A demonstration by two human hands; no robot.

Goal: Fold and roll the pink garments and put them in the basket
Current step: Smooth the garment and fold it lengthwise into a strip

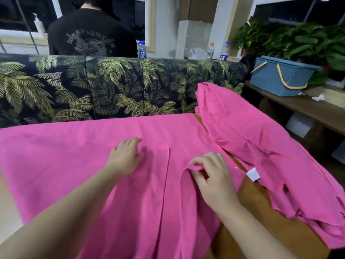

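1. Left hand [124, 159]: grip spread, flat on pink garment [74, 161] covering tabletop [255, 200].
2. Right hand [212, 176]: grip pinching garment's edge.
3. Second pink garment [261, 146]: heaped rightward.
4. Blue basket [280, 77]: far right, on shelf [306, 109].

Two pink garments [74, 156], one basket [280, 75], three bottles [142, 49], two hands [124, 157]

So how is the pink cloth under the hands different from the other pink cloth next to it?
The pink garment under the hands lies spread flat and smooth; the pink garment on the right lies bunched and wrinkled. The left hand presses the flat one and the right hand pinches its edge; nobody touches the bunched one. The bunched one shows a white tag; the flat one shows none. Both are the same bright pink.
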